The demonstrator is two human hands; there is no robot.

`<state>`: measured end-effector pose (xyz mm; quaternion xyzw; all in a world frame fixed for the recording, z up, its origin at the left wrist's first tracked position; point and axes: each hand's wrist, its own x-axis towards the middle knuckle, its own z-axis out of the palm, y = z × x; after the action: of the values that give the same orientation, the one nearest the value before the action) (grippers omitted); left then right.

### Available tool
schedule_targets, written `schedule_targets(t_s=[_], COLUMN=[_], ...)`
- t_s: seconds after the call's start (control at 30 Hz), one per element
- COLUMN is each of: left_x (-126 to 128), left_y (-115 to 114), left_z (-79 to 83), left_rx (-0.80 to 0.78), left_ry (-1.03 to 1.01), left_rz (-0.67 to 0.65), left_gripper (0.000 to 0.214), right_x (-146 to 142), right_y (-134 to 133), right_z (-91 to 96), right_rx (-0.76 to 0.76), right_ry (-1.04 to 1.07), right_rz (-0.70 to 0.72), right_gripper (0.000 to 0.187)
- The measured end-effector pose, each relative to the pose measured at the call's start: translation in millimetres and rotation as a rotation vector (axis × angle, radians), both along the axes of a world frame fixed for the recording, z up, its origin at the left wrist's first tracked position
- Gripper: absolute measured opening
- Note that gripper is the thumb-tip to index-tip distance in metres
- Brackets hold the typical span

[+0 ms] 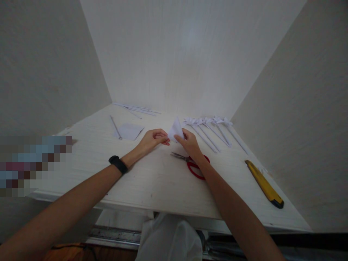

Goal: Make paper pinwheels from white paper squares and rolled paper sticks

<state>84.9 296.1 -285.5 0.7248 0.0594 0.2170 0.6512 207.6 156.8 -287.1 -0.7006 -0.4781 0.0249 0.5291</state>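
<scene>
A folded piece of white paper (175, 127) stands up in a pointed, triangle-like shape over the middle of the table. My right hand (190, 140) pinches it from the right, thumb in front and fingers behind. At its lower left corner, the thumb and fingers of my left hand (156, 137) are closed together on the paper's edge. Scissors (195, 170) with red handles lie below the paper, partly under my right forearm, blades pointing left.
White paper sheets (130, 131) and a thin paper stick (115, 127) lie left. More thin sticks (140, 109) rest at the back. Several paper sticks with folded tops (209, 132) line the back right. A yellow utility knife (264, 184) lies right. Walls (174, 54) enclose the table.
</scene>
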Motion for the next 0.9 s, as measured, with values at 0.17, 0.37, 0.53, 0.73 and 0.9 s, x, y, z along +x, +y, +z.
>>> schedule_targets(t_s=[0.17, 0.37, 0.53, 0.73, 0.9], left_x=[0.0, 0.0, -0.5, 1.6, 3.5], left_y=[0.0, -0.6, -1.7, 0.9, 2.4], left_z=[-0.4, -0.3, 1.1, -2.6, -3.5], left_rx=[-0.031, 0.000, 0.042, 0.026, 0.001], left_ry=[0.010, 0.039, 0.062, 0.013, 0.025], left_rz=[-0.029, -0.006, -0.015, -0.008, 0.022], left_gripper=[0.019, 0.017, 0.021, 0.018, 0.018], right_x=[0.2, -0.7, -1.6, -1.2, -1.5], right_y=[0.5, 0.9, 0.4, 1.0, 0.3], right_z=[0.1, 0.8, 1.2, -0.2, -0.6], right_rx=[-0.013, -0.019, -0.026, -0.023, -0.028], right_ry=[-0.016, -0.012, -0.018, -0.034, -0.037], right_rz=[-0.032, -0.026, -0.049, -0.026, -0.025], right_gripper=[0.022, 0.020, 0.020, 0.022, 0.023])
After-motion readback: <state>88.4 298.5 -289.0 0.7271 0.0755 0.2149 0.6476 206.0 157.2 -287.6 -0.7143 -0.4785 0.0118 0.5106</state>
